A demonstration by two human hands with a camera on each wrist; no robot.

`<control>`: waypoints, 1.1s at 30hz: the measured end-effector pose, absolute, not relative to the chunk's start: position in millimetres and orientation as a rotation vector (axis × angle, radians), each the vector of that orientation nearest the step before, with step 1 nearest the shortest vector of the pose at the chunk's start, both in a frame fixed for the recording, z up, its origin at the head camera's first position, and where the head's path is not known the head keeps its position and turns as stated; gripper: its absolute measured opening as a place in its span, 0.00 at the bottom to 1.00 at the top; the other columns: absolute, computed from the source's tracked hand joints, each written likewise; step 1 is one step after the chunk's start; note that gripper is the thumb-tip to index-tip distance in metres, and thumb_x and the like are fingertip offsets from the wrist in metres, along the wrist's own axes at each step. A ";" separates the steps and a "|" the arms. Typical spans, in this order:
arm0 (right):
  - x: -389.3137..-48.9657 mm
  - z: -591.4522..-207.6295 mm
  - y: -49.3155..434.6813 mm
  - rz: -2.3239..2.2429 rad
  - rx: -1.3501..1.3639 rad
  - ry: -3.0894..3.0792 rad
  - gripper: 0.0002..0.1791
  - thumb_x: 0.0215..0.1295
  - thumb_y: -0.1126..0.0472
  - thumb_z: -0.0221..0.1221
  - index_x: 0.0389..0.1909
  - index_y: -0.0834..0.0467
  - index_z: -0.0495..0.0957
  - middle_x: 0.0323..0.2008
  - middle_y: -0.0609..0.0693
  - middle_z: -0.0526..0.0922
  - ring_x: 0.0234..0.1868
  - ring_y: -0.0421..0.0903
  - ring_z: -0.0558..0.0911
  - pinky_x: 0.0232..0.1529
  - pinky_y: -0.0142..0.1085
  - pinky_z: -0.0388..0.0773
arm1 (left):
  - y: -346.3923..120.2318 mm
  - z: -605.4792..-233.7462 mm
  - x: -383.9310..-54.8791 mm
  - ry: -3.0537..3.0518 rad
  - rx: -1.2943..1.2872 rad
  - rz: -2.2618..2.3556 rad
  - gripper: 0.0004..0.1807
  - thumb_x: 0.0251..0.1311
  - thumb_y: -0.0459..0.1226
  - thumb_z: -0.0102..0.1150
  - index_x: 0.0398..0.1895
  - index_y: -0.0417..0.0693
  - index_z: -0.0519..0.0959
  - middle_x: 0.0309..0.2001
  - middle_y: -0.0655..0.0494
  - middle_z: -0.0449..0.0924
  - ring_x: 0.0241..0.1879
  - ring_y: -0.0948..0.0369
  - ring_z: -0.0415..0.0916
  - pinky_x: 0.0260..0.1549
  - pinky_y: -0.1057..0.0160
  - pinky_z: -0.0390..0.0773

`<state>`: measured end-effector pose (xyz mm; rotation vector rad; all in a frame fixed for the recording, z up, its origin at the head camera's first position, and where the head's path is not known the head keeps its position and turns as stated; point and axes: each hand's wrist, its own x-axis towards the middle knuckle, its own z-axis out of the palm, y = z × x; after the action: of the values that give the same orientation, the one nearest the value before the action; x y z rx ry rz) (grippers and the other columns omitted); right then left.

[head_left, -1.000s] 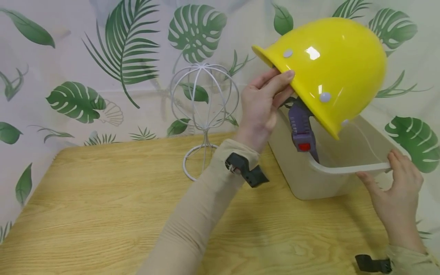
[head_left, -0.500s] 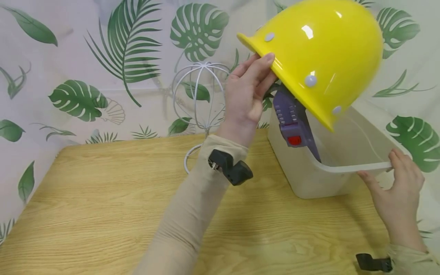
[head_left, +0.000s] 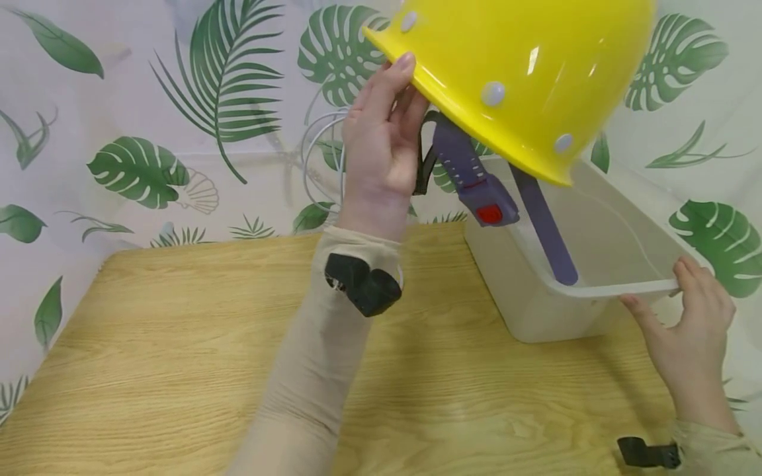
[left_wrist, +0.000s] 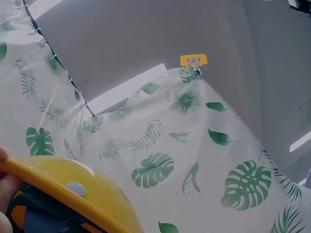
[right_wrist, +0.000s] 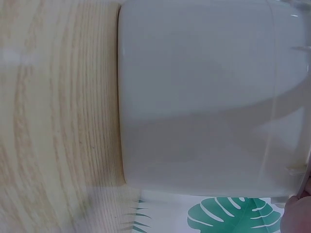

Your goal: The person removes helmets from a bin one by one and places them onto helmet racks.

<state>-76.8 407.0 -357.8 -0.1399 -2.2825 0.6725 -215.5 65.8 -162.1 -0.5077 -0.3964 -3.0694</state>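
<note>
Up at the top of the head view, my left hand [head_left: 383, 139] grips the brim of a yellow hard hat [head_left: 524, 73], thumb outside and fingers under the edge. The hat is tilted, and its crown is partly cut off by the frame. From its underside hangs a purple headband strap [head_left: 455, 149] with a red button [head_left: 489, 213]; the loose strap end reaches down over the bin's rim. The left wrist view shows the hat [left_wrist: 97, 179] at the lower left. My right hand [head_left: 693, 337] pinches the front rim of a white plastic bin [head_left: 536, 304] at its right corner.
A white wire stand [head_left: 315, 158] is at the back, mostly hidden behind my left hand and forearm. The bin stands on the right of the wooden table [head_left: 196, 344]. A leaf-printed curtain [head_left: 137, 86] hangs behind the table.
My left hand has carried the hard hat up and to the left, away from the bin, so more of the purple strap shows. The right hand stays on the bin's rim.
</note>
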 end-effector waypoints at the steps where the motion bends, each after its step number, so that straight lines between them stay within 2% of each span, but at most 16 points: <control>1: -76.9 -357.6 407.2 0.672 -0.135 -2.279 0.50 0.60 0.37 0.59 0.68 0.72 0.57 0.69 0.66 0.58 0.70 0.60 0.49 0.69 0.54 0.37 | 61.3 -162.0 -215.5 -0.377 -0.518 -3.067 0.08 0.63 0.22 0.49 0.34 0.30 0.80 0.33 0.44 0.79 0.36 0.55 0.82 0.38 0.65 0.81; 4: -77.5 -357.6 406.8 0.663 -0.114 -2.265 0.51 0.59 0.35 0.59 0.67 0.73 0.58 0.68 0.68 0.59 0.70 0.62 0.50 0.69 0.53 0.37 | 46.2 -162.7 -216.4 -0.305 -0.522 -3.058 0.08 0.65 0.23 0.47 0.38 0.29 0.78 0.36 0.44 0.79 0.38 0.55 0.81 0.42 0.65 0.80; 7: -78.3 -357.8 406.0 0.659 -0.102 -2.251 0.52 0.58 0.33 0.58 0.66 0.73 0.59 0.67 0.69 0.60 0.69 0.62 0.51 0.69 0.53 0.37 | 30.6 -165.8 -215.8 -0.181 -0.478 -3.062 0.09 0.65 0.23 0.46 0.42 0.28 0.77 0.38 0.42 0.80 0.50 0.51 0.78 0.43 0.65 0.79; 11: -79.0 -357.6 405.4 0.665 -0.099 -2.241 0.53 0.57 0.32 0.58 0.65 0.74 0.60 0.66 0.69 0.60 0.69 0.62 0.51 0.69 0.52 0.37 | 12.8 -173.2 -213.6 -0.070 -0.430 -3.049 0.11 0.65 0.24 0.47 0.46 0.28 0.77 0.39 0.41 0.81 0.63 0.48 0.66 0.42 0.64 0.79; 15: -79.0 -358.1 405.1 0.679 -0.098 -2.220 0.54 0.55 0.30 0.58 0.64 0.75 0.61 0.65 0.70 0.61 0.69 0.62 0.52 0.69 0.49 0.38 | -2.0 -183.8 -214.2 -0.013 -0.397 -3.019 0.12 0.65 0.26 0.49 0.48 0.28 0.76 0.40 0.42 0.81 0.53 0.50 0.77 0.44 0.64 0.79; 18: -79.6 -358.3 404.8 0.684 -0.104 -2.219 0.55 0.55 0.30 0.58 0.64 0.75 0.61 0.65 0.70 0.62 0.69 0.62 0.52 0.69 0.49 0.38 | -12.3 -194.2 -216.3 0.034 -0.365 -2.991 0.12 0.65 0.26 0.50 0.48 0.28 0.76 0.41 0.41 0.81 0.46 0.51 0.80 0.46 0.63 0.78; 23: -78.8 -357.3 405.5 0.690 -0.130 -2.253 0.52 0.57 0.33 0.59 0.65 0.73 0.60 0.67 0.67 0.60 0.70 0.60 0.50 0.69 0.50 0.37 | -24.6 -212.4 -220.3 0.053 -0.338 -2.958 0.15 0.65 0.26 0.49 0.52 0.26 0.73 0.42 0.40 0.80 0.54 0.50 0.75 0.50 0.62 0.76; 26: -78.0 -356.7 405.5 0.701 -0.150 -2.271 0.50 0.59 0.36 0.60 0.67 0.71 0.59 0.68 0.65 0.59 0.71 0.58 0.49 0.69 0.50 0.37 | -29.7 -222.9 -222.7 0.047 -0.332 -2.981 0.17 0.65 0.25 0.47 0.56 0.28 0.72 0.44 0.40 0.79 0.59 0.50 0.71 0.47 0.63 0.77; 30: -76.6 -356.1 404.5 0.707 -0.186 -2.297 0.47 0.61 0.40 0.61 0.68 0.70 0.58 0.70 0.63 0.57 0.71 0.56 0.47 0.70 0.52 0.36 | -34.0 -238.3 -225.8 -0.010 -0.324 -3.008 0.18 0.65 0.26 0.47 0.58 0.29 0.70 0.46 0.40 0.79 0.61 0.50 0.68 0.45 0.65 0.77; 33: -76.3 -355.9 403.5 0.710 -0.196 -2.307 0.48 0.61 0.40 0.60 0.68 0.70 0.57 0.70 0.64 0.57 0.72 0.57 0.46 0.70 0.54 0.35 | -36.7 -250.7 -227.0 -0.038 -0.287 -2.995 0.19 0.65 0.26 0.48 0.58 0.29 0.70 0.47 0.40 0.78 0.59 0.50 0.72 0.47 0.64 0.76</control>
<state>-76.3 403.5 -355.9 -0.1960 -2.3069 0.7105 -227.0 -36.7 -250.7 -0.2873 -0.0377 -2.9950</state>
